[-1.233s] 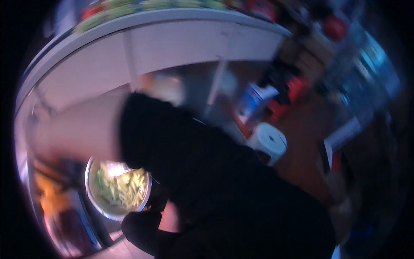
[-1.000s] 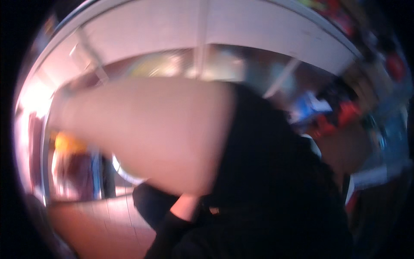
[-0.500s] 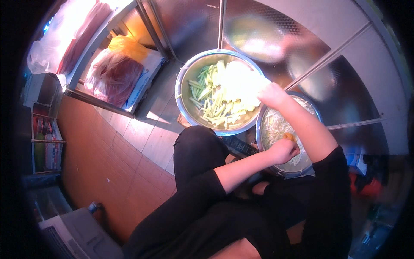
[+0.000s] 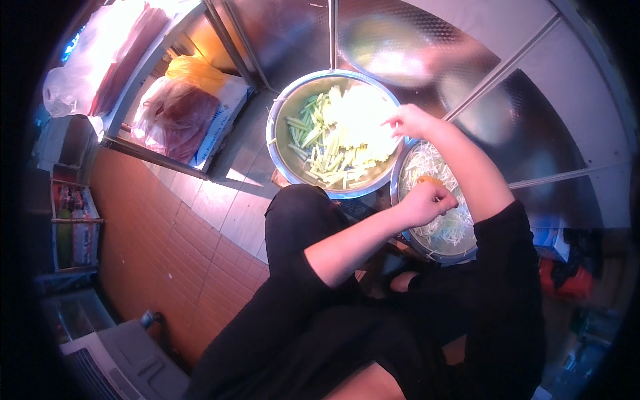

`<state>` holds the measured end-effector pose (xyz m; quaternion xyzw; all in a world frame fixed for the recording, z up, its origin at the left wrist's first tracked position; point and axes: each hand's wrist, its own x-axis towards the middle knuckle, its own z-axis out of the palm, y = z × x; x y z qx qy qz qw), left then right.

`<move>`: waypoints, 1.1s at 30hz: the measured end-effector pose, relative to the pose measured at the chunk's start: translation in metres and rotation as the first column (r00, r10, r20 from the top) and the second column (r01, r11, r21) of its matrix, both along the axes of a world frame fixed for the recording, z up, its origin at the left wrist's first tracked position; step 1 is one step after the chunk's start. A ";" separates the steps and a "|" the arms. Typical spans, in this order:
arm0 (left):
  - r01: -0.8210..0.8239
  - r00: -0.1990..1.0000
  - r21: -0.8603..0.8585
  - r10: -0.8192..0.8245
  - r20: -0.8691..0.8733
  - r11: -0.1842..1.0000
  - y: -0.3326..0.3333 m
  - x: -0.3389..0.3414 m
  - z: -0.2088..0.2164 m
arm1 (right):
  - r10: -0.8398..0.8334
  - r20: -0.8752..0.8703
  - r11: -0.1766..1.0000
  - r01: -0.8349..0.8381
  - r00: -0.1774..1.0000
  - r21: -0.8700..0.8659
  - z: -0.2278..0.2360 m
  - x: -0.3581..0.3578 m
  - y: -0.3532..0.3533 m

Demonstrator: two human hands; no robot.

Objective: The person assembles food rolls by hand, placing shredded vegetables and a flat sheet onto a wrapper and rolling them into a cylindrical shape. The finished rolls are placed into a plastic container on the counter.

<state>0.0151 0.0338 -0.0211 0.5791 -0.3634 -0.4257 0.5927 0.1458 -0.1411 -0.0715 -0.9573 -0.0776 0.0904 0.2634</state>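
You're over a brown-orange tiled floor (image 4: 153, 227), with a strip of pale grey planks (image 4: 243, 230) crossing toward the basins. Far side: dark shiny metal sheet (image 4: 500, 117) and a curved off-white panel (image 4: 600, 120).

Wide round silver metal basin (image 4: 351, 194) sits ahead, green and pale-yellow cut strips (image 4: 337, 160) in it; glare burns out its right half. Smaller round grey metal basin (image 4: 460, 251) is right next to it, nearer you, full of thin white shreds (image 4: 445, 228). Rims meet or overlap in view; can't tell if they touch.

Right hand (image 4: 405, 123): at the big basin's right rim, fingers reaching into the glare. Can't tell if they hold anything. Left hand (image 4: 427, 202): above the shreds, fingers curled. An orange object (image 4: 429, 179) shows just behind it; can't tell if gripped or lying there.

Edges: thin upright metal bar (image 4: 333, 40) behind the big basin, slanting metal bar (image 4: 507, 63) beyond your right wrist. Black-clad knee (image 4: 300, 203) just beside the big basin's near rim. Your forearms span the small basin's near and right sides. Leftward, brown floor runs from your knee to a metal-framed shelf (image 4: 155, 159) holding a pinkish plastic bag (image 4: 170, 117), and a boxy grey unit (image 4: 133, 353).
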 end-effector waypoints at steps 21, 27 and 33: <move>0.160 0.983 0.334 -0.118 -0.144 0.929 0.017 0.046 0.035 | 0.117 0.064 0.992 -0.114 0.991 -0.052 0.030 -0.033 0.017; -0.684 0.328 0.113 0.441 -0.835 0.721 0.012 0.079 0.016 | -0.311 0.470 0.904 0.104 0.826 0.416 0.040 -0.034 0.009; -0.690 0.408 -0.136 0.227 -0.884 0.710 0.012 0.089 0.023 | -0.357 0.331 0.760 0.065 0.874 0.647 0.087 -0.097 0.050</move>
